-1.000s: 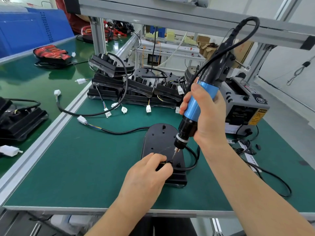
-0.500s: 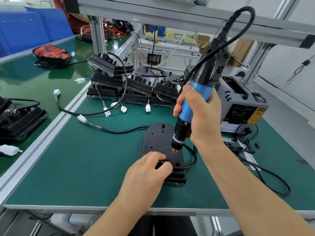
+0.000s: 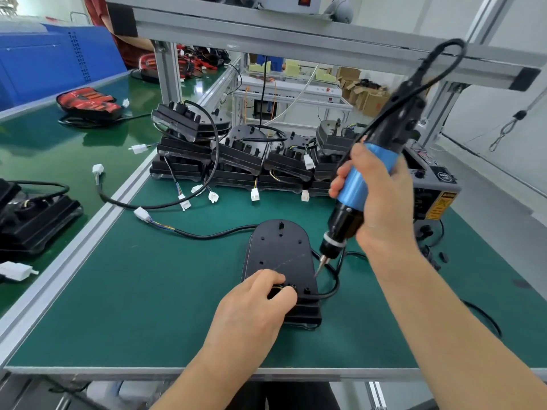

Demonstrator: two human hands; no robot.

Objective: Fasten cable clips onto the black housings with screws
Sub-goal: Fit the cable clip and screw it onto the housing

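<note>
A black housing (image 3: 278, 250) lies flat on the green mat in front of me, its black cable (image 3: 207, 234) running left to a white connector (image 3: 142, 215). My left hand (image 3: 254, 303) rests on the housing's near end, thumb and fingers pinching the cable clip (image 3: 288, 288) there. My right hand (image 3: 381, 199) grips the blue-and-black electric screwdriver (image 3: 355, 184), tilted. Its bit tip (image 3: 318, 270) hangs just right of the housing's edge, apart from the clip.
A row of stacked black housings (image 3: 236, 155) with white connectors stands at the back. A grey machine (image 3: 432, 184) sits at the right, with small black parts (image 3: 442, 257) beside it. An aluminium rail (image 3: 83, 241) borders the mat on the left. More housings (image 3: 32, 220) lie beyond it.
My right hand has lifted the screwdriver up and to the right, taking the bit off the clip. My left hand stays on the clip.
</note>
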